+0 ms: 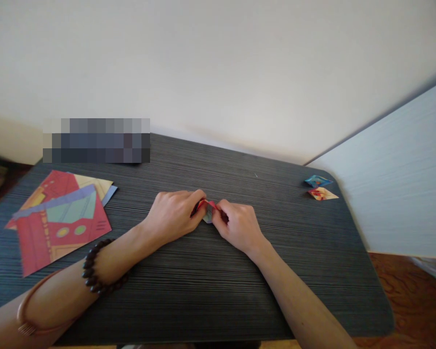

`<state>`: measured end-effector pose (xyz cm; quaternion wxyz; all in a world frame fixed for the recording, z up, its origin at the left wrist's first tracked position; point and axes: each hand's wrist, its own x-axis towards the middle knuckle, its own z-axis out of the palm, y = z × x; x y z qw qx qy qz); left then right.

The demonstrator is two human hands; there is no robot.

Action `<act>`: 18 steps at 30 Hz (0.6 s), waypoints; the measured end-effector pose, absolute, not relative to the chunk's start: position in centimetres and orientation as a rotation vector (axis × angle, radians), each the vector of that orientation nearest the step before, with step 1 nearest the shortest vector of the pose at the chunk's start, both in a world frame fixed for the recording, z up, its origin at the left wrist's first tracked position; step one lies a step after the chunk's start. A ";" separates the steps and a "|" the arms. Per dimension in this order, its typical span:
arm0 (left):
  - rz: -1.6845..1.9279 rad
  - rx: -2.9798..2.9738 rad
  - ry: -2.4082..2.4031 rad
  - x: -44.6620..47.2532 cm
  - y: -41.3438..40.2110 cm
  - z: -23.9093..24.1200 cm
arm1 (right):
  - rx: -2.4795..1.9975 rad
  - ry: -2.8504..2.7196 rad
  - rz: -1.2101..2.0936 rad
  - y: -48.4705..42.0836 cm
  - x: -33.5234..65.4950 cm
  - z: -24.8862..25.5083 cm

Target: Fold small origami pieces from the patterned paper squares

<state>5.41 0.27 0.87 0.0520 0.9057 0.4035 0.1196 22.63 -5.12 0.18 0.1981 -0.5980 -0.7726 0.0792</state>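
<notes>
A small folded piece of patterned paper [210, 210], red with grey-green showing, lies at the middle of the dark striped table [218, 291]. My left hand [174, 213] pinches its left side with curled fingers. From the other side my right hand [238, 225] grips it with fingers pressed together. Most of the paper is hidden between the two hands. A dark bead bracelet and a thin band sit on my left forearm.
A stack of patterned paper sheets [58, 215] lies at the table's left. Two small folded paper shapes, one blue [318, 181] and one orange [322, 194], rest at the far right corner. A pale wall stands behind, a light panel to the right.
</notes>
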 end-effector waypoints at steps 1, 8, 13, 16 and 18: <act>0.370 2.756 1.241 5.4 0.2 0.8 | -1.682 -2.154 0.223 -5.1 22.6 0.2; 0.383 2.651 1.327 5.5 0.2 1.1 | -1.700 -2.048 0.244 -5.4 22.4 0.0; 0.364 2.626 1.248 5.5 0.2 1.2 | -1.680 -2.063 0.256 -5.5 22.4 0.0; 0.351 2.630 1.261 5.5 0.2 1.0 | -1.645 -2.100 0.251 -5.5 22.3 0.1; 0.363 2.616 1.278 5.5 0.2 0.9 | -1.633 -2.107 0.247 -5.5 22.3 0.1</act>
